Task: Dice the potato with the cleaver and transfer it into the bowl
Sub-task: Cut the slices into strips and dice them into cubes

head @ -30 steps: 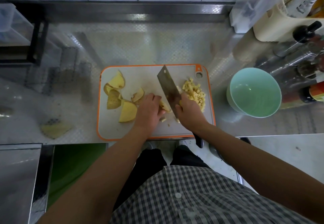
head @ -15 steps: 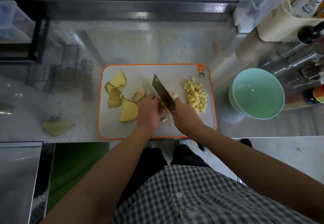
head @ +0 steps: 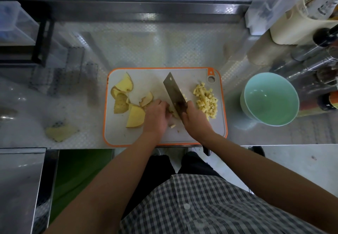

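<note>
1. a second ago the cleaver [head: 175, 94] lay close to the diced pile [head: 207, 102], with the right hand [head: 196, 122] almost touching the cubes. it has since come back left, and the blade now stands against the knuckles of the left hand [head: 155, 118].
2. right grip: fingers wrapped fully round the handle, up near the blade, nothing slack. left grip: fingers curled down over a small potato piece [head: 172, 112], pinning it to the cutting board [head: 117, 135]. most of that piece is hidden under the hand.
3. i read this as a return from clearing cubes aside to chopping, so the dicing goes on.
4. where the potato is: the pile sits at the board's right side, now clear of the blade; a few fresh cubes lie just beside the blade's right face, and one stray cube [head: 172, 126] sits between the hands. larger slabs [head: 135, 118] wait on the left (some look like skin-side offcuts, i can't be sure).
5. the bowl [head: 270, 105] stands on the worktop [head: 146, 50] right of the board, with nothing in it, so the transfer hasn't begun. my guess is the task is under halfway.
</note>
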Tool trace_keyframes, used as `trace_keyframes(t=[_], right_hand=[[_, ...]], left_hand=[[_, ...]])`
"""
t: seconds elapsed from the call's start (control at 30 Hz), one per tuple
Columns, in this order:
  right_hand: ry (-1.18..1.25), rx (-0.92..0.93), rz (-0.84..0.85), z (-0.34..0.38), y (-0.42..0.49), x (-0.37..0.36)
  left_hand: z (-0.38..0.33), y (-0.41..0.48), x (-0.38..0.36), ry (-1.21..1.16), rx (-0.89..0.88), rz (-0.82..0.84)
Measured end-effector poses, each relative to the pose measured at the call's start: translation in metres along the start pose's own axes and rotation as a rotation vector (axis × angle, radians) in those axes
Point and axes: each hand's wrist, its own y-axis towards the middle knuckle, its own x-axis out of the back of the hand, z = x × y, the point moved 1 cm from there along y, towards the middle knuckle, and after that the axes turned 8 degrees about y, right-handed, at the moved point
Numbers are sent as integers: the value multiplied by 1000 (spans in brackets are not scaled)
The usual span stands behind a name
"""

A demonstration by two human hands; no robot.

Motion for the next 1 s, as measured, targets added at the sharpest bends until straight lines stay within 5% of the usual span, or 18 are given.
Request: trace_keyframes(t=[0.33,0.63,1.0], right_hand=[[-76,51,69,8,-5,0],[54,12,-40,5,-4,9],[-7,75,27,13,-9,-5]], left_hand=[[2,0,-1,2,47,-47],[1,-1,6,169,-93,-21],[10,-5,10,222,79,-5]])
